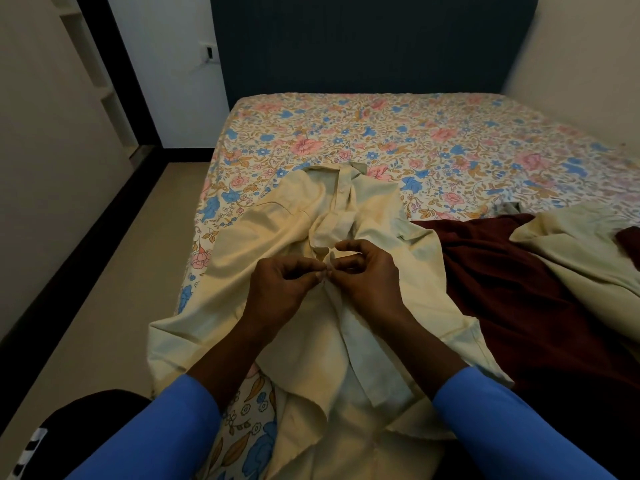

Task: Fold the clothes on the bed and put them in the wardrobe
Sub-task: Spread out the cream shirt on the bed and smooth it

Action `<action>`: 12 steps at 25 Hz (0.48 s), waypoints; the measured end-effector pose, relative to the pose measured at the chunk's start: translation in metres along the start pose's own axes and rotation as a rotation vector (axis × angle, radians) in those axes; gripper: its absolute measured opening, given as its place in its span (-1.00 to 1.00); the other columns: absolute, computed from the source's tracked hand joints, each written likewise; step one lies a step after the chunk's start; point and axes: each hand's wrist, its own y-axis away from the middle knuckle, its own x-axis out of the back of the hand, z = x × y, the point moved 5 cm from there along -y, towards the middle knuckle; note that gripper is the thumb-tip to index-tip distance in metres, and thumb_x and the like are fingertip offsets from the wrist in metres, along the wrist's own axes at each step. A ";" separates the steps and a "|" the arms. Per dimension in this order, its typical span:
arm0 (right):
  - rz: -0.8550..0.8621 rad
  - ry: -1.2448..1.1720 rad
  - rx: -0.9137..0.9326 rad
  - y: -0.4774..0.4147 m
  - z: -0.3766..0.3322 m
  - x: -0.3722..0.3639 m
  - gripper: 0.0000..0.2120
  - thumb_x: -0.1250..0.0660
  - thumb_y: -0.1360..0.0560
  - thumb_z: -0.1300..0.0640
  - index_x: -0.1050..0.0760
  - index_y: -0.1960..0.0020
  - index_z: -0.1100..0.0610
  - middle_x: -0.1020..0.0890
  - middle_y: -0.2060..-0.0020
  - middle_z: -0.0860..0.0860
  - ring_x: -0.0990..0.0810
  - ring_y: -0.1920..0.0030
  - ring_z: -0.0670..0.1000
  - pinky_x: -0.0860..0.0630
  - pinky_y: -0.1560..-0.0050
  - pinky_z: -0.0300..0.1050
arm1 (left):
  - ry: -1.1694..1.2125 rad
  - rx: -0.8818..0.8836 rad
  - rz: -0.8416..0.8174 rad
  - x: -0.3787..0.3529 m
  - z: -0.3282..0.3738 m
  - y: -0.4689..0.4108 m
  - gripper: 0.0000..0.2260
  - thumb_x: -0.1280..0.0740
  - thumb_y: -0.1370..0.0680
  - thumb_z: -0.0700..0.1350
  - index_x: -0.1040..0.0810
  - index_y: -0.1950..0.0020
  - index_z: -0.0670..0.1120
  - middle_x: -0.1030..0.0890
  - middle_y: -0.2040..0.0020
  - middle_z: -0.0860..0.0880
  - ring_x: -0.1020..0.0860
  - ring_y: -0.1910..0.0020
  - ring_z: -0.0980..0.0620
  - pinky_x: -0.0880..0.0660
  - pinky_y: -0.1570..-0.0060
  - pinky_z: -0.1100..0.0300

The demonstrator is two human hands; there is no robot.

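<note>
A small switch plate (209,53) sits on the white wall panel (166,81) left of the dark headboard (374,39), and a black skirting strip (86,251) borders the beige floor (138,289).

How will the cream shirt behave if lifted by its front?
Likely floppy: the cream shirt lies in soft wrinkles on the floral sheet. Probably light: left hand and right hand pinch its front with fingertips only. Pushed, it'd likely bunch, not slide.

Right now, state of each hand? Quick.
left hand: closed, pinches the shirt front edge.
right hand: closed, pinches the shirt front edge right next to the left.
</note>
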 end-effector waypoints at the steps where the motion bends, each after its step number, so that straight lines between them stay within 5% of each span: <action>1: 0.002 0.038 0.020 0.000 -0.002 0.000 -0.58 -0.59 -0.43 0.22 -0.60 -0.24 0.06 -0.77 0.13 -0.01 -0.74 0.11 -0.13 -0.65 0.00 -0.19 | 0.016 0.015 0.010 0.001 -0.002 -0.001 -0.88 -0.53 -0.49 -0.26 -0.76 0.00 -0.11 -0.76 0.10 -0.01 -0.72 0.03 0.03 -0.63 -0.05 0.14; 8: -0.004 0.196 0.142 0.003 -0.012 -0.002 -0.58 -0.61 -0.43 0.13 -0.63 -0.26 0.04 -0.77 0.10 -0.05 -0.72 0.12 -0.20 -0.61 0.03 -0.35 | 0.097 0.083 0.104 0.004 -0.007 -0.001 -0.88 -0.56 -0.47 -0.24 -0.71 0.03 -0.12 -0.75 0.14 -0.05 -0.72 0.11 0.03 -0.62 0.09 0.24; 12: 0.004 0.330 0.264 0.004 -0.014 -0.002 -0.66 -0.60 -0.44 0.12 -0.67 -0.20 0.02 -0.75 0.12 -0.10 -0.70 0.16 -0.22 -0.56 0.07 -0.44 | 0.067 0.073 0.047 0.002 -0.003 -0.002 -0.84 -0.45 -0.57 -0.25 -0.72 -0.13 -0.11 -0.76 0.05 -0.01 -0.72 0.03 0.07 -0.64 -0.04 0.16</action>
